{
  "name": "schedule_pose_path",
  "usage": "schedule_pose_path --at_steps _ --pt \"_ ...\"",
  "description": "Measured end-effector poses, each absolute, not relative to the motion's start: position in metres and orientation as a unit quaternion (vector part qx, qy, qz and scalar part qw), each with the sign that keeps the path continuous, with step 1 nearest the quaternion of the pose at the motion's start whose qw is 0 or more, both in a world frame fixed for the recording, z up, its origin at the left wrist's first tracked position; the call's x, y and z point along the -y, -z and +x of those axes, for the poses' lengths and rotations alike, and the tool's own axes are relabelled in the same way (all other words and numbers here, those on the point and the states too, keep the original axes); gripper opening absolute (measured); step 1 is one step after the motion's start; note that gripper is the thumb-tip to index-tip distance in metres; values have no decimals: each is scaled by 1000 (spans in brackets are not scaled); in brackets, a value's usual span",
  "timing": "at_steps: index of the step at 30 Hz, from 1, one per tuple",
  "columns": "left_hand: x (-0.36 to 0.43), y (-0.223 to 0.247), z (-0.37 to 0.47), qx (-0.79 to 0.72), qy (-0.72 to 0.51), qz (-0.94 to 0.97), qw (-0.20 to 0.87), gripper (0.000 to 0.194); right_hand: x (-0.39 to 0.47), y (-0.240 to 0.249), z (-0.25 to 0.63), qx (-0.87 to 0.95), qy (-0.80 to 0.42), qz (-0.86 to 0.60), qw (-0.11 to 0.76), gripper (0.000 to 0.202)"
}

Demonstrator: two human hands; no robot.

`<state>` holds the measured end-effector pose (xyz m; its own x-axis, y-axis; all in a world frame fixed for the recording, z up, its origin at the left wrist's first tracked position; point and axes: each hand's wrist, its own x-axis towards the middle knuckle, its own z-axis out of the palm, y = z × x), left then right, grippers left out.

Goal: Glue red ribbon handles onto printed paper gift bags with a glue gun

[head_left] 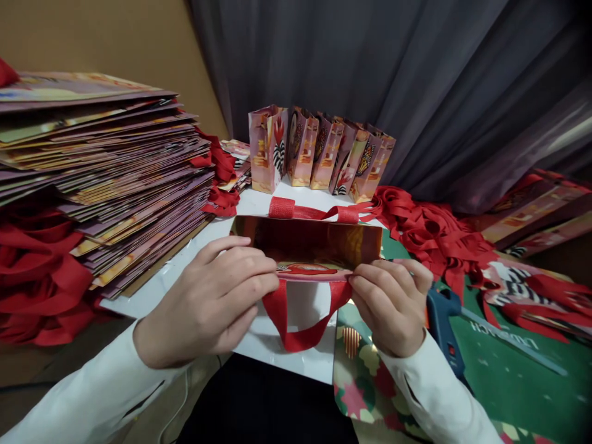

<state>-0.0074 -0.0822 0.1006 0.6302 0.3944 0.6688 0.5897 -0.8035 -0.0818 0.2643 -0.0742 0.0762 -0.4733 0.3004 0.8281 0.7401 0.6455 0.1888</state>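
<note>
A printed paper bag point(305, 242) stands with its mouth spread open on the white board point(296, 354), near the middle of the view. One red ribbon handle point(300, 340) hangs over the near side, and another red handle point(283, 208) lies at the far rim. My left hand point(213, 296) pinches the near rim at its left end. At the right end of the same rim, my right hand point(393, 302) grips the paper beside the ribbon. The lower part of the bag is hidden.
Flat bags point(148, 179) form a tall stack at left. Several upright bags point(303, 148) line the back before a dark curtain point(324, 55). Red ribbons point(430, 228) are heaped at right, above a blue glue gun point(444, 327) on a green sheet point(504, 376).
</note>
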Motion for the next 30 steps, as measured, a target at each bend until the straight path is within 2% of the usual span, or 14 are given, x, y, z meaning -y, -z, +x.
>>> schedule_pose_path --at_steps 4,11,16,25,30 --pt "102 -100 13 329 401 -853 55 26 75 -73 259 798 274 -330 423 13" --pt "115 -88 63 450 460 -758 110 11 81 -71 247 783 267 -335 452 11" --pt "114 -77 67 469 462 -742 125 18 85 -69 241 776 261 -341 462 13" --pt "115 -60 67 446 489 -706 252 20 91 -71 233 766 235 -371 469 10" --pt "113 -54 66 436 499 -697 275 21 92 -78 227 750 207 -399 485 13"
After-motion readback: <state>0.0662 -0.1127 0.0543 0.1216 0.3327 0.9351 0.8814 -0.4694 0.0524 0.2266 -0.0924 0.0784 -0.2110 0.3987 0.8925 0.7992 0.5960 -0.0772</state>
